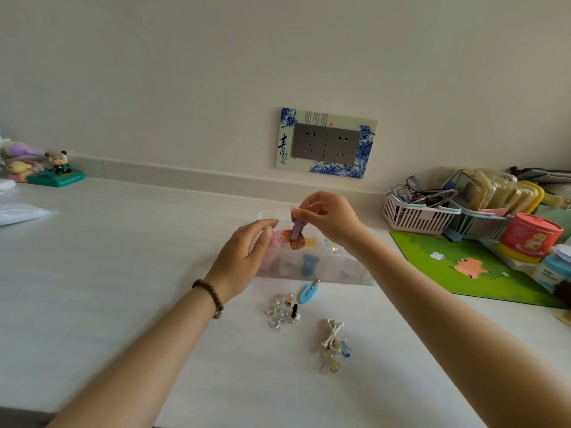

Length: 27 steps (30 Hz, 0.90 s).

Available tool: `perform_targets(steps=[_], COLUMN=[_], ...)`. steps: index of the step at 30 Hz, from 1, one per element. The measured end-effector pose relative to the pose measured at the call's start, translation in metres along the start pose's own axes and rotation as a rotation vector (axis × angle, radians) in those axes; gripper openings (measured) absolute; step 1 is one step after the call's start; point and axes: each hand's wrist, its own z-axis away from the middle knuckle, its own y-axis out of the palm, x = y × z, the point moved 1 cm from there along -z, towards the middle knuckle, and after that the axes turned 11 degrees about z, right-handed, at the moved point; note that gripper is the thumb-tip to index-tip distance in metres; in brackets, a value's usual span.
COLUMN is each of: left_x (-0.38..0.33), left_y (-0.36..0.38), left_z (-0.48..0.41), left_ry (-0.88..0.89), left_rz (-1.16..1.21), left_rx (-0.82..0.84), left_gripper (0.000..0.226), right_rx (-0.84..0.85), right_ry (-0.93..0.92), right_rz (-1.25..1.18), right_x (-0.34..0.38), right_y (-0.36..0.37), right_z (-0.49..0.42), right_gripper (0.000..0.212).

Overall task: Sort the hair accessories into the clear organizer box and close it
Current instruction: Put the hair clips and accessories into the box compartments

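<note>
The clear organizer box [333, 268] stands open on the white table, with small accessories lying in several of its compartments. My right hand [329, 219] pinches a pink floral bow clip [292, 237] and holds it above the box's left part. My left hand [245, 257] hovers beside the bow with fingers loosely curled; something pale pink shows at its fingertips, but whether the hand grips it is unclear. In front of the box lie a blue clip [309, 292], a cluster of clear sparkly clips [281, 313] and a white hair tie with charms [333, 344].
A pink basket [415, 217] with glasses, a red tin [530, 237], jars and a green mat [475, 268] crowd the right side. Small figurines [58, 169] stand at the far left, near a plastic bag [18, 213]. A wall socket [326, 143] sits behind the box.
</note>
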Motion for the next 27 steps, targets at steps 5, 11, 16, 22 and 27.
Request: perform_targets(steps=[5, 11, 16, 22, 27], left_x=[-0.002, 0.0, 0.0, 0.0, 0.007], left_y=[0.003, 0.006, 0.005, 0.004, 0.002], left_z=[-0.002, -0.002, -0.003, -0.003, -0.003], left_ry=[0.061, 0.087, 0.065, 0.069, 0.007], left_rz=[-0.149, -0.255, -0.251, -0.277, -0.199], left_rx=[0.078, 0.096, 0.071, 0.068, 0.074], left_gripper=[0.053, 0.061, 0.056, 0.06, 0.059], right_rx=[0.1, 0.066, 0.112, 0.209, 0.166], right_ry=[-0.013, -0.102, -0.237, -0.363, -0.418], right_rz=[0.223, 0.245, 0.329, 0.549, 0.489], right_x=[-0.01, -0.017, -0.014, -0.015, -0.012], right_y=[0.018, 0.018, 0.001, 0.009, 0.01], right_z=[-0.015, -0.006, 0.02, 0.025, 0.039], right_gripper=[0.016, 0.028, 0.058, 0.057, 0.056])
